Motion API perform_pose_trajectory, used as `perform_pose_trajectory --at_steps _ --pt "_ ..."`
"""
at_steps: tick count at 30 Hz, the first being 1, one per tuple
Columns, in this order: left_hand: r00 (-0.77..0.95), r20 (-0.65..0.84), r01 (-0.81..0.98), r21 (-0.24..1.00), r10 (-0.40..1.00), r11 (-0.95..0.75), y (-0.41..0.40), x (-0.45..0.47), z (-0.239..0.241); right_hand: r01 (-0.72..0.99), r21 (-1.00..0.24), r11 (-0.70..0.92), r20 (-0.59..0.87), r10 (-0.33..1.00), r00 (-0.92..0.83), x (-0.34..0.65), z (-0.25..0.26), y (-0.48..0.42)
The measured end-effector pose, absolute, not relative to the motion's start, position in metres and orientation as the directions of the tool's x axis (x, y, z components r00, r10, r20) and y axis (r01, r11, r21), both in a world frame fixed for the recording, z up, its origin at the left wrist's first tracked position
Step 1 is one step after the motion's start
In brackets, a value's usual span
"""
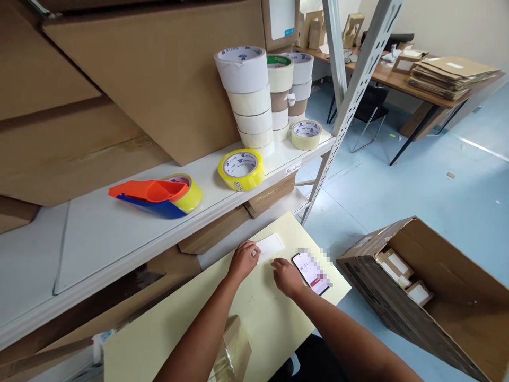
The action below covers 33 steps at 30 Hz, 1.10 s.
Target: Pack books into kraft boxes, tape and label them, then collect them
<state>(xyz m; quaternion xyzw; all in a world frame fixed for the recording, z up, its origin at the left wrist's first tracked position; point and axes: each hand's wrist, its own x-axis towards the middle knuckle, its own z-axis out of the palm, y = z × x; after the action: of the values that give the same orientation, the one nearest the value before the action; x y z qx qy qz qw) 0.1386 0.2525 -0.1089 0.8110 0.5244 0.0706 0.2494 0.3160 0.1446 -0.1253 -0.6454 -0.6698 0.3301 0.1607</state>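
Observation:
My left hand [242, 261] rests at the near end of a white paper label [271, 243] on the cream tabletop [178, 323]. Its fingers are curled, with thumb and fingertips pinched at the label's edge. My right hand [288, 277] hovers or rests just beside it, fingers loosely bent and slightly apart, with nothing visible in them. Right next to that hand lies a phone [310, 271] with a timer on its lit screen, partly blurred out. A taped cardboard box [234, 350] sits close to my body, partly hidden by my left forearm.
A metal shelf [91, 239] holds large cartons [159, 79], stacked tape rolls [248, 101], a yellow tape roll [241, 170] and an orange-blue tape dispenser [151, 197]. On the floor at right stands an open carton [382, 307] with small boxes inside. Behind is a desk [421, 87].

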Motion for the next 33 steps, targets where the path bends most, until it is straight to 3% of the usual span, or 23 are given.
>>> perform_pose_trajectory --at_steps 3,9,12,16,22,26,29,33 --pt "0.439 -0.096 0.774 0.545 0.893 -0.322 0.263 0.148 -0.106 0.8 -0.596 0.072 -0.172 0.961 -0.215 0.308 -0.128 0.145" --pt "0.456 -0.081 0.703 0.644 0.886 -0.303 0.28 0.173 -0.103 0.832 -0.551 -0.064 -0.211 0.975 -0.065 0.3 -0.128 0.155" --pt "0.383 -0.191 0.743 0.645 0.904 -0.179 0.283 0.176 -0.11 0.818 -0.559 -0.134 -0.242 0.97 -0.006 0.298 -0.132 0.159" --pt "0.32 -0.412 0.819 0.573 0.853 -0.031 0.274 0.166 -0.125 0.717 -0.664 -0.214 -0.247 0.967 0.06 0.297 -0.141 0.162" --pt "0.163 -0.499 0.787 0.586 0.851 0.193 0.231 0.155 -0.138 0.575 -0.708 -0.41 -0.34 0.912 0.23 0.304 -0.147 0.191" --pt "0.08 -0.598 0.699 0.604 0.797 0.383 0.194 0.164 -0.136 0.573 -0.734 -0.364 -0.32 0.93 0.18 0.307 -0.148 0.228" --pt "0.142 -0.588 0.77 0.571 0.797 0.284 0.174 0.173 -0.128 0.553 -0.79 -0.263 -0.282 0.958 0.053 0.31 -0.148 0.25" --pt "0.265 -0.425 0.892 0.45 0.866 -0.052 0.165 0.18 -0.117 0.502 -0.843 -0.195 -0.213 0.977 0.022 0.318 -0.145 0.262"
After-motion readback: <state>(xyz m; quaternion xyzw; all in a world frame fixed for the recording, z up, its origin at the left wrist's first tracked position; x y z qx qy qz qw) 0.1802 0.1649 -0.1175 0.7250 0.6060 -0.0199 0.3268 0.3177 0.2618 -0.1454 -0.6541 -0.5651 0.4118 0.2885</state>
